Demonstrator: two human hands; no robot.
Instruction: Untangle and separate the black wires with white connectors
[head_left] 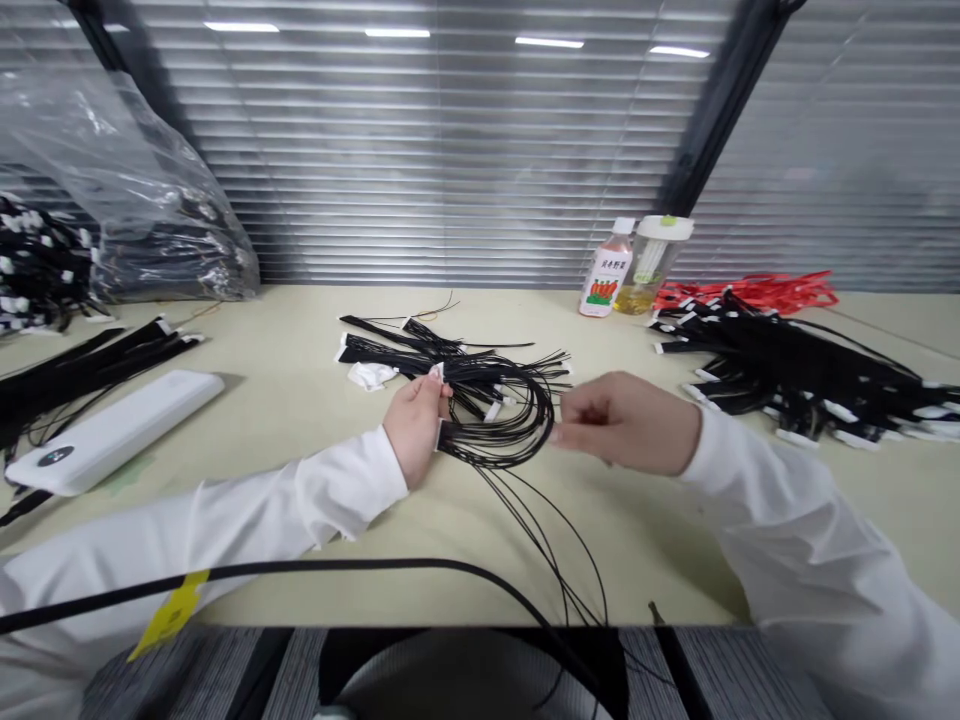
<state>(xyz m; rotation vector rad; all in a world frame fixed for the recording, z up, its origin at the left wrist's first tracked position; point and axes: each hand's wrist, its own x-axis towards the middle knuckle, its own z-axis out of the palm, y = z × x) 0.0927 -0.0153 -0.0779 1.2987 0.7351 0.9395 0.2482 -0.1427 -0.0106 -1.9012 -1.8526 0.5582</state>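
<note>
My left hand (417,420) is closed on a looped wire harness (517,430), a bundle of thin black wires with white connectors at its ends. The loop curves out to the right, and a few loose wires trail down over the table's front edge. Just right of the loop is my right hand (626,420), thumb and fingers pinched together; whether a wire is between them is too small to make out. Behind the loop lie more black wire harnesses (375,350) with white connectors, and a crumpled white scrap (371,375) rests beside them.
At left are a white power bank (120,425), black harnesses (97,360) and a clear plastic bag (172,240). At right lie a harness pile (810,365), red strips (787,290), a bottle (606,270) and a cup (651,265). A black cable (360,565) crosses in front.
</note>
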